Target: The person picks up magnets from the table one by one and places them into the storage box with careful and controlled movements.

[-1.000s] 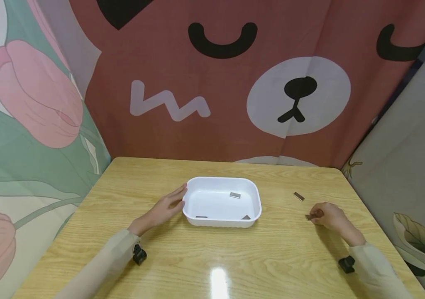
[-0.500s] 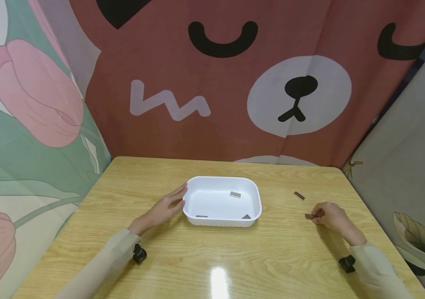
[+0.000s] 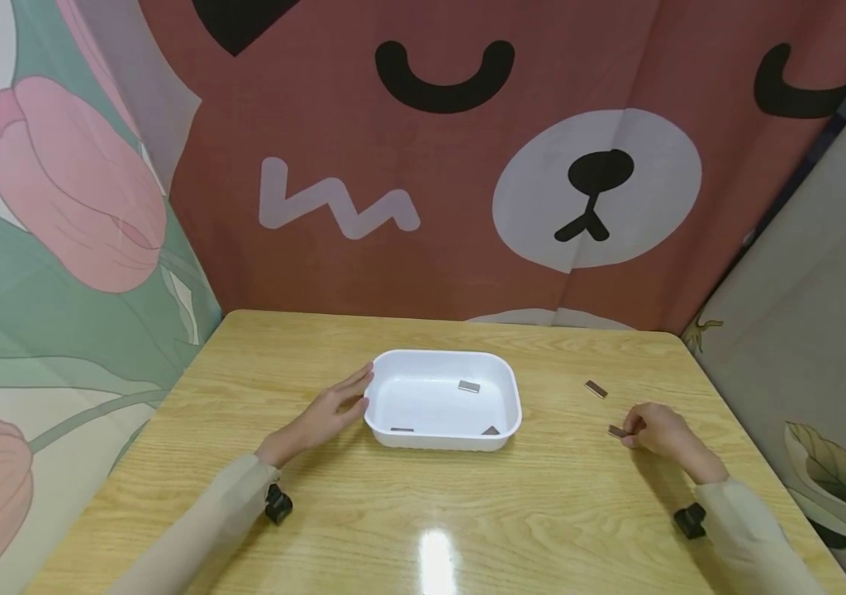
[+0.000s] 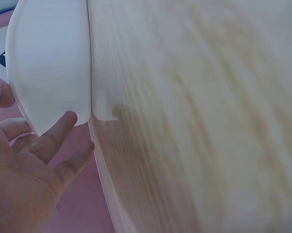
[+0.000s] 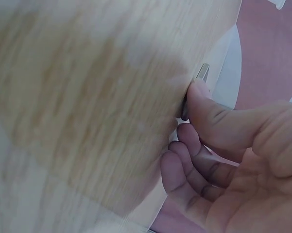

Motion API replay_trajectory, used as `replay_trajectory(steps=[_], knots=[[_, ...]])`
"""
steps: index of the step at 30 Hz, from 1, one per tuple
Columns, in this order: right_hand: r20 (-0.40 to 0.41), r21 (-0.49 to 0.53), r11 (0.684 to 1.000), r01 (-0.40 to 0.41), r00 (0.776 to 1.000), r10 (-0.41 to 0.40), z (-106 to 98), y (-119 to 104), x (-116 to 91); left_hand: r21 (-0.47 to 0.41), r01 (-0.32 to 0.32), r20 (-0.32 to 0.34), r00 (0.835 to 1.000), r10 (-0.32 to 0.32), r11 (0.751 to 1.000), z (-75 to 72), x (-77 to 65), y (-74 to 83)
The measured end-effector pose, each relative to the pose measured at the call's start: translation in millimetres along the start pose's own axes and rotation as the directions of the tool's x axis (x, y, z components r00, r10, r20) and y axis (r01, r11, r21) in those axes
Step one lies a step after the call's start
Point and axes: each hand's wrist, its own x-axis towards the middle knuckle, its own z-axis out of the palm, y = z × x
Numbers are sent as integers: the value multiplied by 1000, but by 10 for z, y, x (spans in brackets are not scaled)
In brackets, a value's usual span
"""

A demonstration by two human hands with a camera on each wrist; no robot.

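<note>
A white plastic basin (image 3: pixel 441 441) stands mid-table. My left hand (image 3: pixel 326 417) touches its left end with extended fingers; in the left wrist view fingertips lie against the basin's white wall (image 4: pixel 51 53). At the right, my right hand (image 3: pixel 659 431) pinches a small flat rectangular metal-looking piece (image 3: pixel 617 430) between thumb and fingers, low at the tabletop. The right wrist view shows a dark end of the piece (image 5: pixel 185 110) under the thumb, the rest partly hidden. A similar piece (image 3: pixel 596 388) lies on the table beyond that hand.
Inside the basin are similar small pieces: one at the back right (image 3: pixel 469 387), and two partly hidden by the front wall. The wooden table (image 3: pixel 363 512) ends at a brown printed curtain (image 3: pixel 453 281) behind. Black wrist cameras sit on both sleeves.
The piece at the right fingertips has turned slightly, the right hand staying almost in place. The left hand and basin have not visibly moved.
</note>
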Motion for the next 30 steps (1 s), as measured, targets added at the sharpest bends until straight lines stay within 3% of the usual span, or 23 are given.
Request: replay_trajectory(steps=[11, 22, 30], knots=[[33, -12, 999, -48, 998, 48, -2, 6, 23, 0, -2, -6, 1000, 2, 1000, 6, 3, -5], [24, 101, 994, -34, 999, 31, -23, 20, -40, 2, 1, 3, 1000, -1, 1000, -1, -5, 11], [-7, 111, 994, -17, 1000, 17, -21, -1, -75, 3, 16, 4, 1000, -16, 1000, 1, 3, 18]])
